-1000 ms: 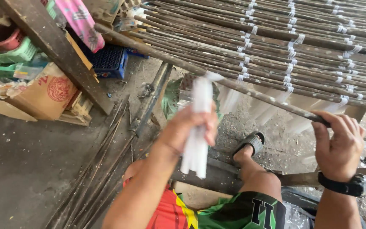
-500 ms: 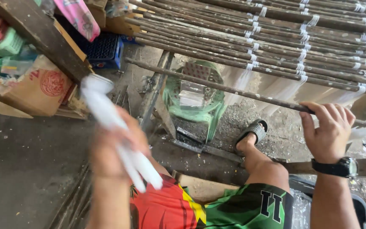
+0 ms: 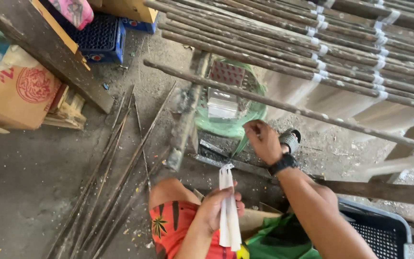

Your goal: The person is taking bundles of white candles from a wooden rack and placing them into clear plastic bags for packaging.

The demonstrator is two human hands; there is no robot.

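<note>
My left hand (image 3: 216, 207) is closed around a bundle of long white candles (image 3: 228, 211), held upright low over my lap. My right hand (image 3: 263, 140), with a black watch on its wrist, hangs just above the top ends of the candles with its fingers pinched together; whether it holds a wick I cannot tell. A dark wooden rod (image 3: 283, 106) runs across above my right hand, apart from it. Behind it lies a rack of several rods (image 3: 322, 57) with white wick loops, and pale candles (image 3: 312, 96) hang below them.
A green plastic chair (image 3: 231, 117) stands under the rods. Thin sticks (image 3: 116, 172) lie on the concrete floor at left. A cardboard box (image 3: 17, 93), a blue crate (image 3: 99, 36) and a slanted wooden beam (image 3: 49, 52) are at upper left. A dark basket (image 3: 382, 230) is at lower right.
My right hand let go of the front rod and moved left and down to the candle tops. My left hand brought the candle bundle down to my lap. The view shifted left.
</note>
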